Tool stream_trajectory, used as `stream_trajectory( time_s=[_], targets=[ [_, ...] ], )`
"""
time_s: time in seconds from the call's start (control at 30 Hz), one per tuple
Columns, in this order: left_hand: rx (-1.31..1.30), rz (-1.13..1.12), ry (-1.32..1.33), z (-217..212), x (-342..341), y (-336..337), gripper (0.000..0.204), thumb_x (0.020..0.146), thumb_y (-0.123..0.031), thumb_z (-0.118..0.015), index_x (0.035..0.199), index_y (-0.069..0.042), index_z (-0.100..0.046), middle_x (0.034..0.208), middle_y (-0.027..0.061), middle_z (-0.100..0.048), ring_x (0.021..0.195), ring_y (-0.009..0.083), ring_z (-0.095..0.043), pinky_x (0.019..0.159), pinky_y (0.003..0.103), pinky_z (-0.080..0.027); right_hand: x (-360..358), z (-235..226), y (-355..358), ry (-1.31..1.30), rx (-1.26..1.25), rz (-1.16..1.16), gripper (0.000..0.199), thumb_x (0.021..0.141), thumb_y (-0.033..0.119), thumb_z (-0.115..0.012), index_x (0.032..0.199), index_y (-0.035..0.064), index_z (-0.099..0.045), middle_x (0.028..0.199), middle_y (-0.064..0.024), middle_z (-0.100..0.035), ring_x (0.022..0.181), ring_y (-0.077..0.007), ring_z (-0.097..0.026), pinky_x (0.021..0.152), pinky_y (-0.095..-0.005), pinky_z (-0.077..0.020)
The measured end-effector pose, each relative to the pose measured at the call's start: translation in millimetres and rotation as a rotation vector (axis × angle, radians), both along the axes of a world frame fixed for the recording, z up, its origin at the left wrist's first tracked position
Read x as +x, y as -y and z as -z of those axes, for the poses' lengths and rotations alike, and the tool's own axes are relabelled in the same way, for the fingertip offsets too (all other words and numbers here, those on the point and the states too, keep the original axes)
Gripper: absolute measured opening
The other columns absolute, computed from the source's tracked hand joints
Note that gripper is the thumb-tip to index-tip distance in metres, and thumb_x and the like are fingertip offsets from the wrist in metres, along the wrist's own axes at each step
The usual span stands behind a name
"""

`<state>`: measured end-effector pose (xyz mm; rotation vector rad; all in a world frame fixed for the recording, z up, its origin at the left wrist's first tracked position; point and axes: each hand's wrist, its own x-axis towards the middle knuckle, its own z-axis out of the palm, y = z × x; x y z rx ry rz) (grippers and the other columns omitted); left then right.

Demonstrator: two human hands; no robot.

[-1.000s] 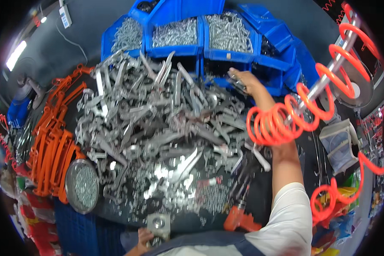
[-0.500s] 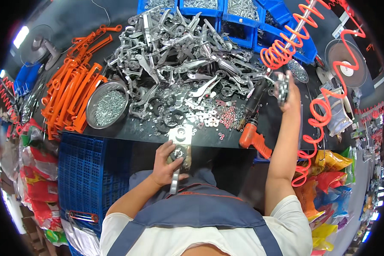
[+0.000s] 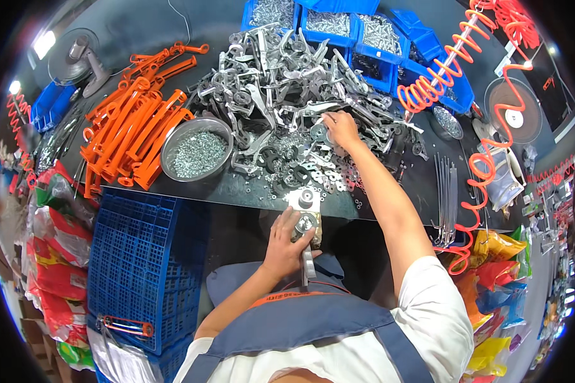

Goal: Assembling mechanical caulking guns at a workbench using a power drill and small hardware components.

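My left hand (image 3: pixel 286 246) is closed round a silver metal lever (image 3: pixel 308 265) at the table's near edge. The lever's round head (image 3: pixel 305 223) lies against a small metal fixture plate (image 3: pixel 294 199) with a round post. Farther off, my right hand (image 3: pixel 344 132) reaches to the front of a heap of silver lever parts (image 3: pixel 262 96), its fingers pinched on a metal part with a round disc (image 3: pixel 319 132). Small washers and flat metal pieces (image 3: pixel 322 173) lie scattered between the two hands.
Orange brackets (image 3: pixel 134 134) and a bowl of small metal fasteners (image 3: pixel 198 155) lie left of the heap. Blue bins of hardware (image 3: pixel 329 29) stand behind. A coiled red hose (image 3: pixel 485 169) hangs at right beside thin metal rods (image 3: pixel 446 191). A blue crate (image 3: pixel 134 255) stands below left.
My right hand has swung left from the table's right side to the front of the heap. My left hand keeps its hold on the lever at the fixture. The whole view has shifted.
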<state>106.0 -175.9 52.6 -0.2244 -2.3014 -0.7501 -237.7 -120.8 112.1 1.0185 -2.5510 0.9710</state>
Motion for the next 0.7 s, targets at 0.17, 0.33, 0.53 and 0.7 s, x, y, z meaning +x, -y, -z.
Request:
stream_trajectory(
  time_s=[0.17,0.33,0.53,0.7],
  targets=[
    [-0.035,0.014,0.052,-11,3,5,0.061,0.065,-0.037,-0.08,0.118,-0.018,-0.056,0.135,0.0195,-0.037,0.128,0.0456,-0.033,0.1,0.056,-0.033,9,1,-27,-0.101,-0.337,0.083,0.027,0.084,0.024,-0.061,0.097,0.0008,-0.066,0.099,-0.0178,-0.063,0.095,-0.0332,-0.059,0.084,-0.04,-0.045],
    [-0.072,0.148,0.202,-22,7,20,0.076,0.065,-0.028,-0.08,0.132,-0.022,-0.046,0.143,0.0232,-0.027,0.132,0.047,-0.025,0.104,0.058,-0.026,70,-5,-54,0.007,0.06,0.111,0.036,0.071,0.021,-0.073,0.1,0.0019,-0.061,0.098,-0.017,-0.058,0.09,-0.0341,-0.06,0.077,-0.0405,-0.0494],
    [-0.052,0.173,0.266,-51,29,58,0.075,0.064,-0.015,-0.076,0.133,-0.021,-0.047,0.145,0.0234,-0.024,0.133,0.0459,-0.024,0.106,0.057,-0.023,64,24,-57,-0.045,0.006,0.02,0.049,0.064,0.008,-0.075,0.107,-0.0003,-0.055,0.105,-0.0214,-0.053,0.093,-0.0384,-0.057,0.082,-0.041,-0.0483],
    [-0.278,-0.402,-0.074,-91,23,178,0.024,0.075,-0.005,-0.063,0.099,-0.001,-0.063,0.106,0.0185,-0.062,0.101,0.0341,-0.058,0.091,0.043,-0.044,71,16,-71,-0.003,-0.079,0.057,0.038,0.064,0.011,-0.077,0.093,-0.0007,-0.056,0.093,-0.0177,-0.057,0.085,-0.0352,-0.058,0.075,-0.0398,-0.0475]
  ],
)
